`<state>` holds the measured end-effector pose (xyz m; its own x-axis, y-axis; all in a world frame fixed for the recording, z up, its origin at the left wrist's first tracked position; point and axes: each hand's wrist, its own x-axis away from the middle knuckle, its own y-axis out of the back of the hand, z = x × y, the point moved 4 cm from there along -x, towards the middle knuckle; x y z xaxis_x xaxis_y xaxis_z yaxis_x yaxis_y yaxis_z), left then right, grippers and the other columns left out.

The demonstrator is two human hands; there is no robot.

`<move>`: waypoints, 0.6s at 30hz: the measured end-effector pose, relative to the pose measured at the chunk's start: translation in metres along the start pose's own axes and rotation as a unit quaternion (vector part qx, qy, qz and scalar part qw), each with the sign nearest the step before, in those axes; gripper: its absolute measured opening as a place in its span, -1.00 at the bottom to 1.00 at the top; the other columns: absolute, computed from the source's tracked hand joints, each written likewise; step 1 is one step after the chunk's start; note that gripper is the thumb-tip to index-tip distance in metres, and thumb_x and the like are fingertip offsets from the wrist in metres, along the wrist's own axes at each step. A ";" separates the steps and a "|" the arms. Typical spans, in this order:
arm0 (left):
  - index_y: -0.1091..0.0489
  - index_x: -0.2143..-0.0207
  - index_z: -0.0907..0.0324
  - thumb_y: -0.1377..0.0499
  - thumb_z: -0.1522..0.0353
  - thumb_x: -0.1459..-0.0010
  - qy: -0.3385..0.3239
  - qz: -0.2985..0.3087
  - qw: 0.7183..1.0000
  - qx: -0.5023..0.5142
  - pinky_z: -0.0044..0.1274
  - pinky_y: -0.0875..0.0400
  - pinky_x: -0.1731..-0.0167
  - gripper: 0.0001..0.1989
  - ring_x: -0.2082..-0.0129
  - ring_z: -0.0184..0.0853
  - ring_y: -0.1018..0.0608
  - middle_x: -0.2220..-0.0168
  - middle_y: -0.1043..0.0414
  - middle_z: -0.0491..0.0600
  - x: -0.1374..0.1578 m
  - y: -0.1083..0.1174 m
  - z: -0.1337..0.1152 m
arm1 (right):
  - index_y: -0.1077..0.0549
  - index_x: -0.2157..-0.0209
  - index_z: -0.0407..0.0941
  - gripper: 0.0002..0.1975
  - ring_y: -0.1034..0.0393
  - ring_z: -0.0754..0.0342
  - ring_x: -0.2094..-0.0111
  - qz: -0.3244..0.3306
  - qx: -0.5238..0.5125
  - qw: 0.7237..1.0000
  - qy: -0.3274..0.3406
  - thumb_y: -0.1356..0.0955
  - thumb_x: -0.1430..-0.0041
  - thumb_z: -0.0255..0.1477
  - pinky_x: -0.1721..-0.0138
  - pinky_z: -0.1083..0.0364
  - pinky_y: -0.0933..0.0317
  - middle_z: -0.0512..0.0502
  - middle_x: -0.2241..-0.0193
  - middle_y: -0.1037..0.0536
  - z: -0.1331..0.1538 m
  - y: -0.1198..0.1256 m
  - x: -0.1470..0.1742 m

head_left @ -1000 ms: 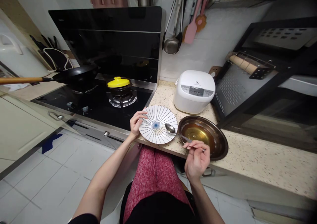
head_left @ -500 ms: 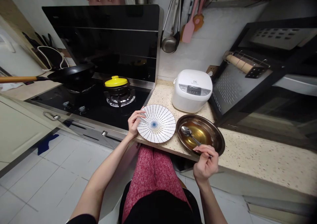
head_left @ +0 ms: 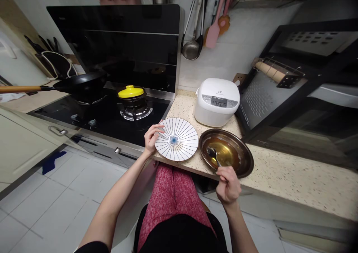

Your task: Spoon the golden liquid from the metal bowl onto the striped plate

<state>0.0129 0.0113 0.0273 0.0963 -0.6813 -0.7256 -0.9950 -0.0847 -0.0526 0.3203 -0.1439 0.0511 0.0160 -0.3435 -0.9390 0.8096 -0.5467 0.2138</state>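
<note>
My left hand grips the left edge of a white plate with dark lines fanning out from a blue centre. The plate lies by the counter's front edge. To its right stands a wide metal bowl with shallow yellowish liquid in it. My right hand, closed at the bowl's front rim, holds a metal spoon by its handle. The spoon's head is down inside the bowl, on its left side; whether it touches the liquid I cannot tell.
A white rice cooker stands behind the bowl. On the stove to the left are a small pot with a yellow lid and a black wok, its wooden handle pointing left. Ladles and a pink spatula hang above.
My right hand has shifted slightly left and toward my body. The spoon has turned steeper, and its head has moved a little right and lower in the bowl. My left hand and plate stay put.
</note>
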 end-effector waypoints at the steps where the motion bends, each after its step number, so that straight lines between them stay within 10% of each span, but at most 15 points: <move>1: -0.64 0.32 0.13 -0.16 0.30 -0.22 -0.002 0.001 1.000 0.002 0.00 -0.35 -0.24 -0.76 -0.15 0.08 -0.56 0.06 -0.61 0.10 0.000 0.000 0.000 | -0.45 0.20 -0.07 -0.87 -0.40 0.07 0.45 -0.034 -0.004 0.999 -0.020 -0.26 -0.40 -0.51 0.43 0.04 -0.28 -0.02 0.45 -0.47 0.000 0.001 -0.001; 7: -0.64 0.33 0.13 -0.16 0.31 -0.21 0.002 -0.002 1.000 0.002 0.00 -0.33 -0.26 -0.77 -0.16 0.08 -0.56 0.06 -0.61 0.10 0.000 0.000 0.001 | -0.41 0.25 -0.07 -0.86 -0.39 0.06 0.44 -0.183 -0.096 0.963 -0.175 -0.28 -0.43 -0.37 0.40 0.02 -0.29 -0.02 0.41 -0.44 0.003 -0.012 -0.001; 18: -0.63 0.33 0.17 -0.16 0.30 -0.21 0.002 -0.005 1.000 -0.004 -0.07 -0.38 -0.19 -0.75 -0.13 0.07 -0.56 0.05 -0.61 0.13 0.000 0.000 -0.002 | -0.42 0.23 -0.06 -0.77 -0.44 0.06 0.33 -0.016 -0.108 0.983 -0.150 -0.18 -0.45 -0.52 0.31 0.06 -0.33 -0.05 0.37 -0.50 0.000 -0.076 0.003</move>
<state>0.0133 0.0097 0.0282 0.1074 -0.6827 -0.7227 -0.9936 -0.0984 -0.0546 0.2584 -0.1038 0.0318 -0.1596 -0.5567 -0.8153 0.9129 -0.3976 0.0928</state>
